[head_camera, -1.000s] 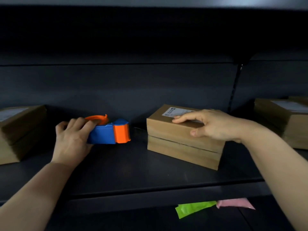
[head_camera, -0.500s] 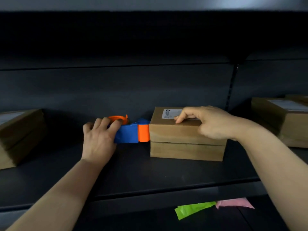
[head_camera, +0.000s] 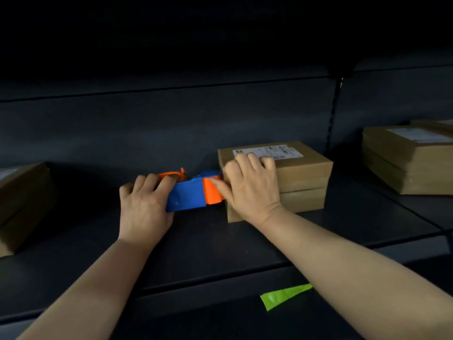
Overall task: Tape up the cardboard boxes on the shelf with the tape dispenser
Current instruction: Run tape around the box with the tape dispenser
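A brown cardboard box with a white label on top stands on the dark shelf, seemingly on a second box beneath it. A blue and orange tape dispenser lies against the box's left side. My left hand grips the dispenser's rear end, fingers curled over its orange top. My right hand rests on the box's left front corner, fingers laid over the top edge near the label, thumb touching the dispenser's orange nose.
Another cardboard box sits at the far left of the shelf, and a stack of boxes stands at the right past a shelf upright. A green scrap lies below the shelf's front edge.
My left hand has carried the dispenser to the right until its nose met the box's left side. My right hand slid from the box's top towards its left corner by the dispenser.
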